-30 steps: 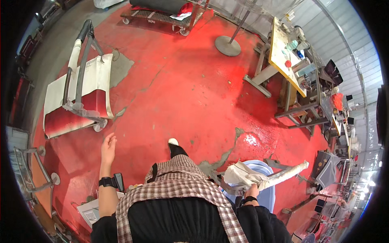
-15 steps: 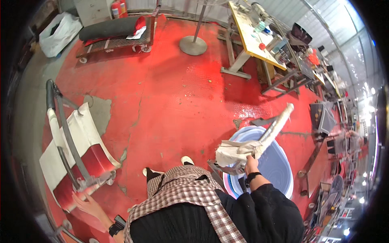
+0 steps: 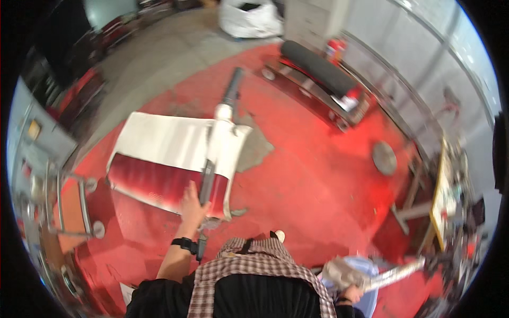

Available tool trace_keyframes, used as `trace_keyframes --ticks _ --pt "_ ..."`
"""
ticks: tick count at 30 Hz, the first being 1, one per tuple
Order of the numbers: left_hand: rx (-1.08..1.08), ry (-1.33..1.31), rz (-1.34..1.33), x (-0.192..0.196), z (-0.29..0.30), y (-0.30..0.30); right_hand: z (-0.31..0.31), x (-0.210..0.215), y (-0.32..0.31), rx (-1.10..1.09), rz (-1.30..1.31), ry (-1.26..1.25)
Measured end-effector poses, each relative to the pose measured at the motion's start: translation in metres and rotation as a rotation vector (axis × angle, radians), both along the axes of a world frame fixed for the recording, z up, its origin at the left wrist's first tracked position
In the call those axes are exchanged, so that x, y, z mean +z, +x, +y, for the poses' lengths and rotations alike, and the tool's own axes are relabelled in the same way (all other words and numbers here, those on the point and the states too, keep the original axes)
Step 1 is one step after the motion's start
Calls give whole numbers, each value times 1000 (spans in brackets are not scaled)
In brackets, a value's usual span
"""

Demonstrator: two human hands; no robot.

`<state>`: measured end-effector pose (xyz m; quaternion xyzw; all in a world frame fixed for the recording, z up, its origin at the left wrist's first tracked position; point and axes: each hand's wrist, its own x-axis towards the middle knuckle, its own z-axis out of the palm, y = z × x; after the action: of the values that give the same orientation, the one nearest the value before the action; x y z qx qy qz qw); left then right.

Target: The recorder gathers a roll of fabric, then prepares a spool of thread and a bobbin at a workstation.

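My left hand [image 3: 194,208] has its fingers stretched out beside a dark grey bar, with the thumb side nearest it; whether they touch is unclear. The bar belongs to a metal frame [image 3: 207,183] with a white sleeve and a black upper end. Behind the frame hangs or lies a white and dark red sheet [image 3: 164,139]. At lower right, my right hand [image 3: 352,293] is closed on a pale cloth-wrapped roll [image 3: 395,274], with a bunched whitish cloth at its near end. The roll is over a light blue tub [image 3: 369,305], partly hidden below it.
A low wheeled cart [image 3: 297,79] carries a dark roll [image 3: 321,68] near red fire extinguishers [image 3: 335,50]. A round metal stand base [image 3: 384,158] is on the red floor, left of a yellow-edged table [image 3: 441,199]. A wheeled metal rack [image 3: 74,204] stands at left.
The view has swung left, bringing the frame and sheet toward the middle. My left hand has come up beside the bar. The right hand still holds the cloth-wrapped roll over the tub.
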<state>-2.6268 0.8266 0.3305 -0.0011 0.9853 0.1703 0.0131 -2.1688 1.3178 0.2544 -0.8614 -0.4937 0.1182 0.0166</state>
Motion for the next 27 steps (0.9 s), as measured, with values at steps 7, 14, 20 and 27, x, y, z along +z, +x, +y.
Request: trace_keyframes --ticks 7,14,20,27 --pt "17 51 -233 0 4 -13 28 39 -252 1140 -65 642" --pt "122 188 -274 40 14 -21 -53 22 -649 1921 579 275" --pt "289 -169 -230 18 25 -7 -241 94 -826 3046 352 198" --pt "695 -319 -181 18 10 -5 -309 76 -876 3611 495 100"
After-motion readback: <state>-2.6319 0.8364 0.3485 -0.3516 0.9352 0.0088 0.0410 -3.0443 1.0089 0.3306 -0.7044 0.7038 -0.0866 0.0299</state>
